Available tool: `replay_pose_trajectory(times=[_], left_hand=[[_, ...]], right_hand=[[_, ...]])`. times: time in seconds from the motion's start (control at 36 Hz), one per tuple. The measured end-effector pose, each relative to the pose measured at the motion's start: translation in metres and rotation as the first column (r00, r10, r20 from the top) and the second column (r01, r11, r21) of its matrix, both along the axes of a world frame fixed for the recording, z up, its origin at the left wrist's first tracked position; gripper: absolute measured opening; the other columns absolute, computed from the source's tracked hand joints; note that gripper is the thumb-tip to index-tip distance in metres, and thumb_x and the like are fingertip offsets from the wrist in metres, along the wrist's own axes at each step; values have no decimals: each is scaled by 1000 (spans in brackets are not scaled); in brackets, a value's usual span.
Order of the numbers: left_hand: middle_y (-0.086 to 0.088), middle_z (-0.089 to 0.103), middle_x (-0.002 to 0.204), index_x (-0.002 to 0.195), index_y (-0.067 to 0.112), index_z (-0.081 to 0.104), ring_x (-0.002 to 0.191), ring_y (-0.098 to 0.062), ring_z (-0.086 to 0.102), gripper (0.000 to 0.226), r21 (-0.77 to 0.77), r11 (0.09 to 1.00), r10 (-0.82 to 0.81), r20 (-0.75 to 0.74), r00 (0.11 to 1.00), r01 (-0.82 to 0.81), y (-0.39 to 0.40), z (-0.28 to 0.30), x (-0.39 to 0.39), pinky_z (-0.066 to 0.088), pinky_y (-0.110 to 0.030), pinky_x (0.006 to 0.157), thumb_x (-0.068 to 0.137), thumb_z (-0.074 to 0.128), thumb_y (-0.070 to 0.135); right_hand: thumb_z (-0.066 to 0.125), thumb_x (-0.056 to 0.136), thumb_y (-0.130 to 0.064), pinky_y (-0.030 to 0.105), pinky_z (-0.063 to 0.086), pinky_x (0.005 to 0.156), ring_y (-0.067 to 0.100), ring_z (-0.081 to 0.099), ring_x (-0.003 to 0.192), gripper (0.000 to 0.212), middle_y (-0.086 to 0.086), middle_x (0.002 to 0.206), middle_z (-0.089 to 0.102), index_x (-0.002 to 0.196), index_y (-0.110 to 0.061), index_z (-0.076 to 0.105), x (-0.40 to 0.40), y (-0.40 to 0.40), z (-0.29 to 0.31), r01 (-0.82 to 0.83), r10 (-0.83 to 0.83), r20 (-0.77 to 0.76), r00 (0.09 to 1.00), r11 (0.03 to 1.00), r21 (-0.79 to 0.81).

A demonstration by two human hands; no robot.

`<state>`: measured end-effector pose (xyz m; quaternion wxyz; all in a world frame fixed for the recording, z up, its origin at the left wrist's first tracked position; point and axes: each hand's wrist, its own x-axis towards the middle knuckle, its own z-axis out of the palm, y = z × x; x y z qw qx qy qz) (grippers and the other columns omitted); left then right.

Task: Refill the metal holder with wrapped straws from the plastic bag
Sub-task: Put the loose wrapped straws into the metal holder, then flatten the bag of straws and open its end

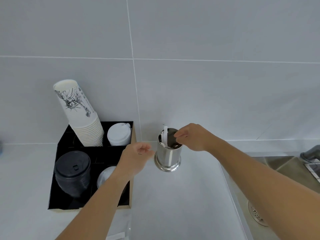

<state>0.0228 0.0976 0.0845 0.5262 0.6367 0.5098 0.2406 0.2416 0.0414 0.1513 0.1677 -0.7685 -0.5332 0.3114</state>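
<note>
The round metal holder (168, 155) stands upright on the white counter near the wall. A few wrapped straws (165, 136) lean against its left inner side. My right hand (194, 136) hovers over the holder's right rim, fingertips pinched together at the opening; whether they hold anything is unclear. My left hand (136, 155) is just left of the holder, fingers loosely curled, holding nothing. A clear plastic bag (119, 229) with wrapped straws lies at the bottom edge, partly hidden by my left forearm.
A black organiser box (93, 153) at left holds a stack of white paper cups (81, 115), white lids (118, 134), black lids (72, 172) and clear lids (104, 175). A steel sink (277, 193) with drain and tap (310, 153) lies right. The tiled wall rises behind.
</note>
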Motion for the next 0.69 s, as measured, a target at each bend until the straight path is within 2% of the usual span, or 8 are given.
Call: replay_pose_trajectory(times=[0.11, 0.14, 0.17, 0.19, 0.22, 0.36, 0.53, 0.69], left_hand=[[0, 75, 83, 86, 22, 74, 75, -13, 70, 5, -172, 985, 51, 150, 987, -24, -17, 5, -24, 54, -29, 73, 80, 74, 22], [-1, 75, 85, 88, 20, 74, 76, -13, 71, 6, -197, 980, 55, 168, 984, -21, -23, 5, -31, 55, -29, 75, 81, 74, 21], [-2, 75, 88, 90, 19, 74, 78, -13, 71, 8, -222, 975, 62, 181, 982, -21, -29, 6, -38, 56, -28, 75, 83, 74, 21], [-3, 75, 90, 92, 18, 73, 79, -14, 72, 9, -242, 970, 71, 186, 980, -24, -36, 6, -46, 56, -28, 75, 84, 73, 21], [-5, 75, 91, 93, 17, 72, 79, -15, 71, 8, -263, 964, 86, 197, 977, -32, -42, 6, -53, 56, -28, 74, 85, 72, 19], [-7, 77, 93, 100, 14, 72, 84, -19, 74, 13, -358, 931, 165, 231, 959, -74, -74, -2, -105, 57, -28, 72, 90, 67, 20], [-9, 77, 96, 99, 11, 73, 88, -24, 74, 17, -484, 849, 339, 189, 921, -213, -101, -30, -188, 55, -33, 74, 88, 68, 23], [-13, 74, 98, 105, 4, 70, 91, -29, 71, 22, -581, 735, 491, 101, 865, -349, -114, -53, -255, 55, -36, 74, 87, 69, 17]], right_hand=[[62, 83, -18, 22, 44, 60, 12, 52, 66, 16, -5, 77, 64, 82, -24, 77, -7, -24, 4, 174, -152, -253, 956, 982, 70], [63, 82, -18, 25, 48, 65, 12, 52, 68, 16, -2, 75, 61, 89, -12, 75, -10, -32, 5, 188, -155, -323, 934, 980, 73], [63, 81, -20, 23, 32, 70, 16, 52, 70, 26, 4, 76, 57, 96, 0, 70, -13, -41, 4, 198, -153, -401, 903, 978, 71], [65, 78, -23, 52, 42, 98, 18, 57, 73, 35, 7, 79, 60, 100, 4, 66, -17, -50, 3, 209, -154, -476, 866, 976, 65], [67, 77, -27, 37, 55, 90, 18, 66, 79, 36, 8, 85, 67, 100, 0, 68, -21, -59, 1, 229, -162, -548, 821, 972, 57], [63, 91, -27, 36, 54, 89, 22, 72, 96, 24, 8, 103, 76, 107, -12, 70, -48, -95, -18, 390, -286, -800, 527, 918, -72], [56, 97, -28, 39, 55, 85, 26, 72, 97, 30, 13, 106, 75, 110, -4, 67, -91, -133, -48, 475, -428, -867, 256, 837, -273], [58, 96, -29, 40, 55, 84, 28, 72, 97, 33, 14, 107, 74, 113, -2, 67, -124, -157, -81, 484, -515, -841, 166, 786, -385]])
